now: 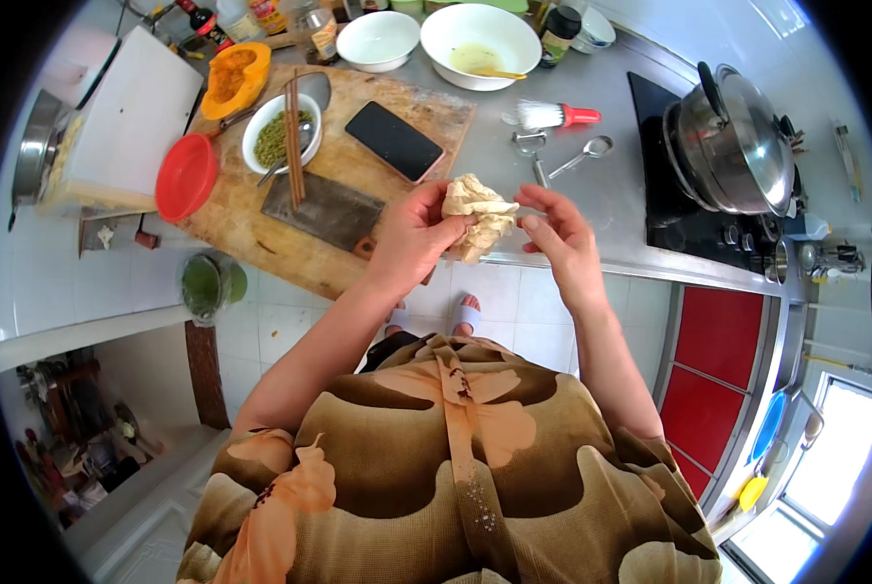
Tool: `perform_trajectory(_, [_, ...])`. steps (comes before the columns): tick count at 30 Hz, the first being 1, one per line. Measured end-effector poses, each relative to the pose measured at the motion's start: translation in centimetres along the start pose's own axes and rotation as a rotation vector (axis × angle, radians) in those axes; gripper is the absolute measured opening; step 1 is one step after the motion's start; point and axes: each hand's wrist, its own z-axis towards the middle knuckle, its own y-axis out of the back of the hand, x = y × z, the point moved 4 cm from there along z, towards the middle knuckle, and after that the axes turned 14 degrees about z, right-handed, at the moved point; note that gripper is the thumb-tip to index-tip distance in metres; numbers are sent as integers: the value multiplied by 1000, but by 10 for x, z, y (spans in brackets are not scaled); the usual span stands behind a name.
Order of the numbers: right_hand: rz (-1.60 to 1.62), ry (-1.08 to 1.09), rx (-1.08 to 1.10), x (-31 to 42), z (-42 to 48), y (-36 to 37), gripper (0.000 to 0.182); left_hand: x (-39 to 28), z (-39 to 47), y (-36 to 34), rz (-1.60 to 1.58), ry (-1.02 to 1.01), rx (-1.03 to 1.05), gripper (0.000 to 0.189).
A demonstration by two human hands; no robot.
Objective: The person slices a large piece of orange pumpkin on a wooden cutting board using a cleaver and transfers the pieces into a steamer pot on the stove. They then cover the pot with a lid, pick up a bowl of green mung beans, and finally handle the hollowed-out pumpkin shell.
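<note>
My left hand (414,237) grips a crumpled cream-coloured bundle (480,219) of thin, folded material; cloth or a food sheet, I cannot tell. The bundle is held above the counter's front edge. Just right of it, my right hand (564,244) has its fingers apart and seems to hold nothing. Beyond my left hand, a cleaver (323,210) lies on the wooden chopping board (436,109), its handle end partly hidden by my wrist. A smartphone (394,141) rests on the board. A white bowl (250,146) of chopped green filling holds a spoon, with chopsticks (294,139) laid across it.
A cut pumpkin (239,77) and a red bowl (186,177) sit at left. White bowls (505,33) and a dark-lidded jar (558,36) stand behind. A red-handled brush (582,115), a peeler (531,142) and a measuring spoon (596,147) lie right. A steel pot (731,146) occupies the cooktop (655,197).
</note>
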Motion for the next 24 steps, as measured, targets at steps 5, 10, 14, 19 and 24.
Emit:
perform_trajectory(5, [123,-76,213,-11,-13,-57,28,-13,-35,28,140,-32,-6,38])
perform_trajectory(10, [51,-55,235,4,-25,-98,25,-29,-77,71,63,24,2,36])
perform_trajectory(14, [212,14,341,53,-58,-147,22,-88,-121,93,138,-216,-70,31])
perform_trajectory(19, [430,416,822,120,-116,-208,17,-185,-181,110,262,-657,216,21])
perform_trajectory(24, [531,540,960,130,-141,-233,13,-199,-195,106,55,-831,520,16])
